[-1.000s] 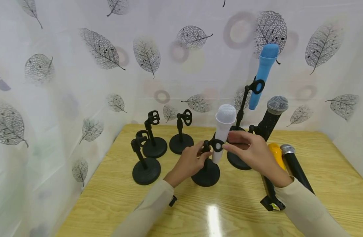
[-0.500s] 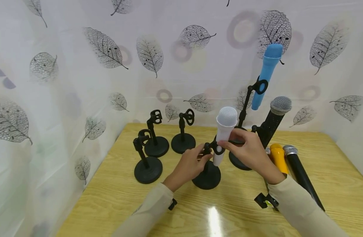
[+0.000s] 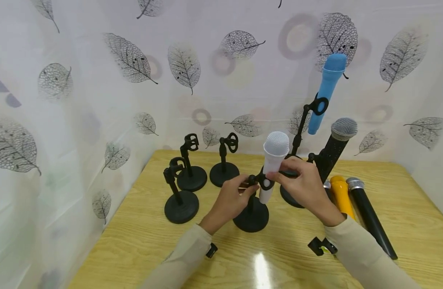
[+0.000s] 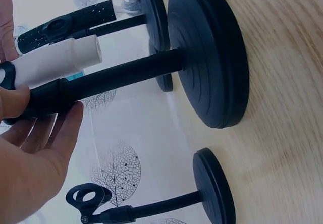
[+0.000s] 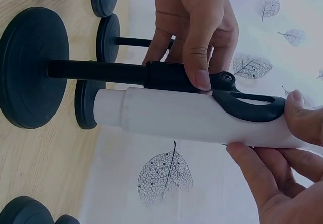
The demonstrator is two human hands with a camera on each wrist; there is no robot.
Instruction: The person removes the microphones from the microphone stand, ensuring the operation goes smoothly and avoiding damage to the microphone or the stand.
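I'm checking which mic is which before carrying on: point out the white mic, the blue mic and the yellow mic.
White mic [image 5: 186, 118]: right wrist view, middle of its handle.
Blue mic [image 3: 327, 86]: head view, upper part of its handle.
Yellow mic [image 3: 344, 198]: head view, its handle.

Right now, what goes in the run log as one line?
left hand: grips black stand | right hand: holds white microphone | white microphone: within stand's clip | blue microphone: clipped on another stand
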